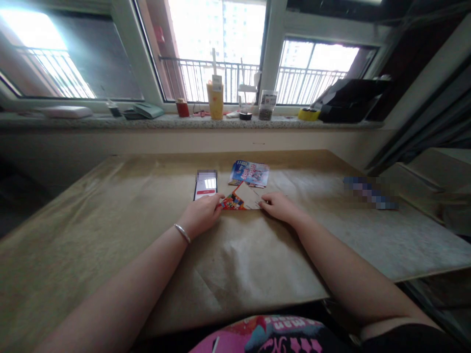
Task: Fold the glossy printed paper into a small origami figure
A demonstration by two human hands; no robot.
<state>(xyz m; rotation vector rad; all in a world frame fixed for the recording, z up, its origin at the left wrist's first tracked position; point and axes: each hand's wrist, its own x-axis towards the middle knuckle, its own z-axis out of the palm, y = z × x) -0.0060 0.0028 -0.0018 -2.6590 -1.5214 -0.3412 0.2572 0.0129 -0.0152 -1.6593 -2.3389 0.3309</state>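
A folded, colourful sheet of paper [243,198] lies on the brown-paper-covered table [110,230], shaped like a triangle with its point away from me. My left hand [201,214], with a silver bracelet on the wrist, presses its fingers together on the paper's left corner. My right hand [280,206] rests with curled fingers on the paper's right corner. Both hands hold the fold down flat.
A phone [205,185] lies just left of the paper, and a stack of colourful printed sheets [250,172] lies behind it. A blurred object [370,192] sits at the right. The windowsill [184,121] carries a yellow cup [215,100], jars and a dark case [346,100].
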